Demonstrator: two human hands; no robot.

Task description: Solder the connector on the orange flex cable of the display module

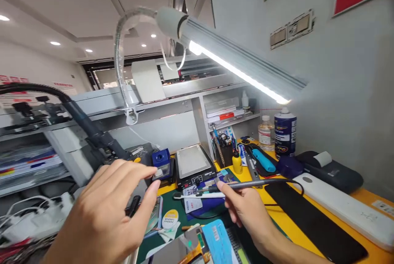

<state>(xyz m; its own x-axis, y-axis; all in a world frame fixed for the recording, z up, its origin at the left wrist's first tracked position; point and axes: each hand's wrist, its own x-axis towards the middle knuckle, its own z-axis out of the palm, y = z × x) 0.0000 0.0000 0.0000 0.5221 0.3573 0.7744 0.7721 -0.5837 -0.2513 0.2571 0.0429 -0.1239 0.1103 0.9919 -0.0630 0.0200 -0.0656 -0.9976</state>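
**Corded iron pinched in the right hand, left hand hovering open**

The right hand point(246, 210) holds a slim soldering iron point(246, 185) in a pen-style pinch, fingers closed round its dark handle. The tip end points left from the grip, over the green mat point(172, 206); the cable point(289, 183) trails right from the grip and loops down onto the black pad point(308, 219). The left hand point(104, 215) holds nothing: its fingers are spread and loosely curled, thumb and forefinger apart, hovering just left of the iron's tip and in front of the blue tip-cleaner stand point(162, 165).

What could go wrong, as I judge it: the tip sits close to the bare left fingers, so a small drift of either hand could bring skin against hot metal. The looped cable lies across clutter and could snag, tugging the iron out of a light pinch. Below the grip lie a blue card point(217, 241), a phone-like panel with an orange flex point(184, 251) and a white label point(192, 204); a dropped iron would land on them.

Further out from the grip, beyond the tip, stands a small heating plate point(192, 163). Up and right of the hand are a yellow bottle point(237, 162), a blue-handled tool point(264, 160), a dark can point(285, 130) and a clear bottle point(266, 133). A lamp bar point(243, 71) hangs overhead, and a black hose point(83, 120) crosses behind the left hand, crowding that side.
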